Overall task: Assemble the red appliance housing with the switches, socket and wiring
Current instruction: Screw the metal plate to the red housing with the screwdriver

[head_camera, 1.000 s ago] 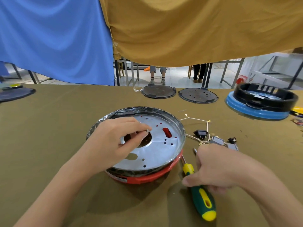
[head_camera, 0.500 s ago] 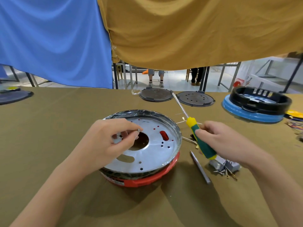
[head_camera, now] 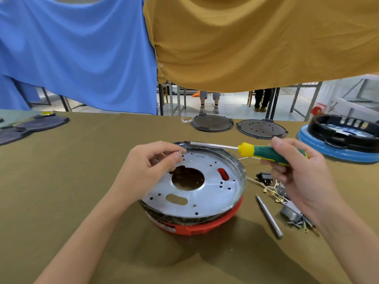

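A big table point(head_camera: 61, 181) covered in olive-brown cloth is filling the lower part of the frame. Behind it, a blue cloth point(head_camera: 82, 54) is hanging at the upper left and a mustard-yellow cloth point(head_camera: 256, 42) at the upper right. Under the yellow cloth, the legs of two people are showing by some metal table legs on a pale floor. Two dark round plates point(head_camera: 211, 123) are lying at the far edge of the table. A black ring on a blue base point(head_camera: 338, 140) is sitting at the right edge.

The red housing point(head_camera: 196, 227) is sitting in the middle of the frame, a little low. A shiny silver metal plate point(head_camera: 205, 191) with a big round hole and many small holes is lying on top of it, and red is peeking through some holes.

The left hand point(head_camera: 147, 171) is hovering over the plate's upper left part, pinching a tiny screw point(head_camera: 180, 150) between thumb and finger. The right hand point(head_camera: 297, 171) is gripping a green and yellow screwdriver point(head_camera: 268, 153), its metal tip pointing left toward the screw.

At the lower right, a gray metal rod point(head_camera: 268, 216), a black switch point(head_camera: 264, 177), thin wires point(head_camera: 272, 191) and small gray parts point(head_camera: 291, 212) are lying on the cloth.
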Motion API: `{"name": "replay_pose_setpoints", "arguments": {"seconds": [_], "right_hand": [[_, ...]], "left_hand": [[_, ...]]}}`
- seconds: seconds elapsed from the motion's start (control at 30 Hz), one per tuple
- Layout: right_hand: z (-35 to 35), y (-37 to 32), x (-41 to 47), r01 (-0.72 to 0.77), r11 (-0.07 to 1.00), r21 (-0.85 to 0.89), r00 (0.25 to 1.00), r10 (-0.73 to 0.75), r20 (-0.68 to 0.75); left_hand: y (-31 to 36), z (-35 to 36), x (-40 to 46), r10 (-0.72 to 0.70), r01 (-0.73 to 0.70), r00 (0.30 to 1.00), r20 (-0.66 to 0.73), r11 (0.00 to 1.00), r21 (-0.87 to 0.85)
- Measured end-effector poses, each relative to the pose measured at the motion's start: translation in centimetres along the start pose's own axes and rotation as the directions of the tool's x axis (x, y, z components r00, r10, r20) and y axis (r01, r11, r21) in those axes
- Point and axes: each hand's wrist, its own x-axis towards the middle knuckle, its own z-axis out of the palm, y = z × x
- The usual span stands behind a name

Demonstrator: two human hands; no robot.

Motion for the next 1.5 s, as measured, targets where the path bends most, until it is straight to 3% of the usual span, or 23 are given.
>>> {"name": "replay_pose_setpoints", "arguments": {"seconds": [0.5, 0.7, 0.83, 1.03, 1.5], "right_hand": [[-0.2, 0.5, 0.3, 0.009, 0.999, -0.034, 0.999, -0.007, 0.046], [-0.4, 0.5, 0.2, 0.054, 0.992, -0.117, 0.996, -0.045, 0.079], [-0.7, 0.6, 0.2, 0.081, 0.974, -0.213, 0.991, -0.056, 0.119], [-1.2, 0.9, 0.2, 0.058, 0.954, -0.296, 0.992, -0.023, 0.121], [-0.3, 2.4, 0.9, 0.037, 0.995, -0.097, 0.998, -0.032, 0.051]], "left_hand": [[-0.3, -0.1, 0.0, 0.003, -0.003, 1.0, -0.002, 1.0, -0.011], [-0.3, -0.3, 0.0, 0.068, -0.067, 0.998, -0.002, 0.987, 0.148], [-0.3, -0.5, -0.1, 0.111, -0.129, 0.991, 0.076, 0.942, 0.31], [-0.5, -1.1, 0.1, 0.089, -0.151, 0.98, 0.181, 0.918, 0.367], [-1.3, -1.2, -0.1, -0.052, -0.111, 0.913, 0.404, 0.922, 0.37]]}}
